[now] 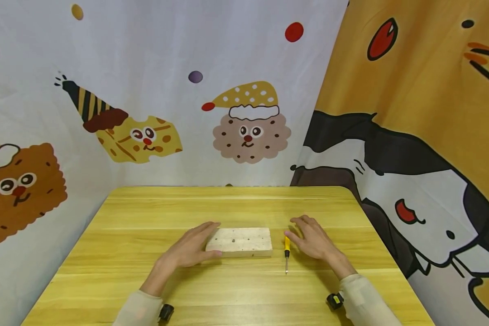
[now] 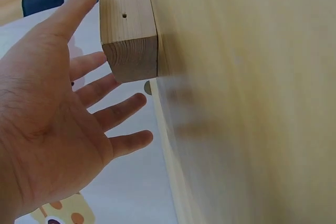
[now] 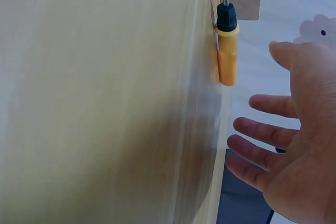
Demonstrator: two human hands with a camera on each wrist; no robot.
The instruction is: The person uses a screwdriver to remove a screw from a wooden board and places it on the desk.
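On the desk (image 1: 236,299) lies a wooden block (image 1: 244,240), probably stiff and hefty, best gripped across its width; just right of it, a screwdriver (image 1: 287,253), likely light, best taken by its handle (image 3: 227,59). The left hand (image 1: 191,248) spreads relaxed fingers (image 2: 122,113) at the block's left end, contact unclear; the right hand's (image 1: 314,240), parted beside the handle, hold nothing.

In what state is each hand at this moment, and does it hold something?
Left hand: open, holding nothing, at one end of the wooden block.
Right hand: open, holding nothing, beside the screwdriver.
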